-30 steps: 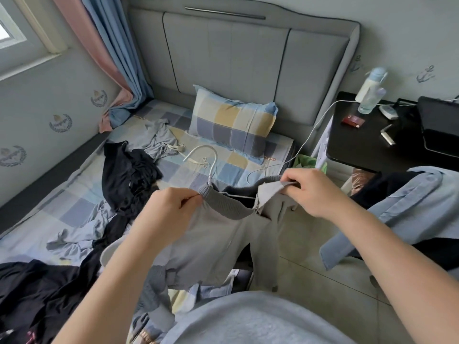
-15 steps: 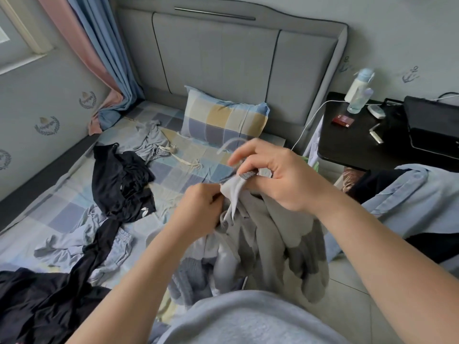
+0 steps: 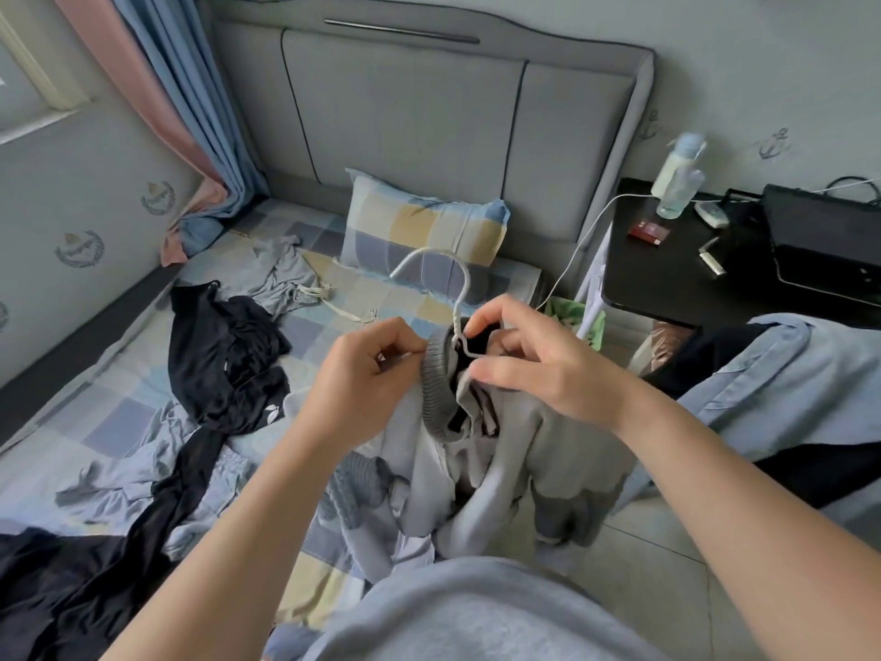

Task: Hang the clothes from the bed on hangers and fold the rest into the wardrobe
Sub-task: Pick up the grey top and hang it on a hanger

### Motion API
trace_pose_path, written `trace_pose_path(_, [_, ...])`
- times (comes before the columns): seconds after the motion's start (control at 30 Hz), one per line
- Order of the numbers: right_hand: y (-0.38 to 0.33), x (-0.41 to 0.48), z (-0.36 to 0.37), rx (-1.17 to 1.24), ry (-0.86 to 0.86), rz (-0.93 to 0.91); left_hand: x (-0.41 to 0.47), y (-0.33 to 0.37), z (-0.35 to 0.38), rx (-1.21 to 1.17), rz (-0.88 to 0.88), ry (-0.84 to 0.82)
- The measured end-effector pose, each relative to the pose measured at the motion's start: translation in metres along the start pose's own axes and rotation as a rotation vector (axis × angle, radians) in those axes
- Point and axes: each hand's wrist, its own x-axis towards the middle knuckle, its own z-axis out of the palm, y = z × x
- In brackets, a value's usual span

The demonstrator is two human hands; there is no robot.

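On the head view, my left hand [image 3: 367, 374] pinches the ribbed dark collar of the pale grey sweatshirt [image 3: 481, 465]. My right hand [image 3: 538, 369] pinches the white wire hanger [image 3: 455, 322] at that collar. The garment hangs over the checked bed's [image 3: 143, 407] right edge.

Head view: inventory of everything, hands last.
hanger: 1, white, hook above jacket collar
jacket: 1, grey, darker ribbed collar, held over bed edge
black clothes: count unclear, black, bed left
grey garment: 1, grey, bed near pillow
pillow: 1, blue-yellow check, against headboard
nightstand: 1, black, right of bed
bottle: 1, clear, blue cap, nightstand
blue shirt: 1, light blue, far right
left hand: 1, pinches jacket by collar
right hand: 1, pinches hanger neck
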Motion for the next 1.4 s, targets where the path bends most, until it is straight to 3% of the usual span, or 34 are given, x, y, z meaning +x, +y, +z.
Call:
trace_pose_path(0.13, [0.001,0.01,0.001,-0.179,0.069,-0.036,-0.001,-0.006,0.001,-0.049,0.025,-0.026])
trace_pose_path(0.27, [0.001,0.006,-0.02,-0.303,0.188,-0.074,0.003,-0.023,-0.031,-0.072,0.011,0.286])
trace_pose_path(0.33, [0.005,0.003,-0.029,-0.441,0.166,-0.057,0.002,-0.026,-0.05,-0.089,0.062,0.386])
trace_pose_path(0.43, [0.01,0.006,-0.024,-0.608,0.128,0.026,-0.002,-0.026,-0.054,-0.09,0.177,0.258])
trace_pose_path(0.53, [0.012,0.008,-0.014,-0.387,0.245,-0.015,-0.004,-0.028,-0.049,0.036,0.159,-0.024])
trace_pose_path(0.6, [0.014,0.006,-0.01,-0.274,0.273,-0.089,-0.005,-0.033,-0.047,0.069,0.094,-0.078])
trace_pose_path(0.77, [0.017,0.0,-0.01,-0.232,0.324,-0.146,-0.008,-0.06,-0.036,0.306,-0.088,0.009])
trace_pose_path(0.9, [0.023,0.0,-0.015,-0.216,0.395,-0.142,-0.014,-0.083,-0.031,0.284,-0.204,0.132])
trace_pose_path(1.07, [0.028,0.002,-0.024,-0.333,0.374,-0.013,-0.017,-0.079,-0.033,0.388,0.027,0.281])
trace_pose_path(1.2, [0.032,0.002,-0.031,-0.081,0.178,0.23,-0.016,-0.074,-0.034,0.387,0.122,0.297])
trace_pose_path(1.3, [0.034,0.001,-0.028,0.014,0.12,0.232,-0.017,-0.077,-0.037,0.404,0.122,0.26])
trace_pose_path(1.4, [0.033,0.001,-0.026,-0.031,0.186,0.157,-0.02,-0.08,-0.04,0.385,0.155,0.258])
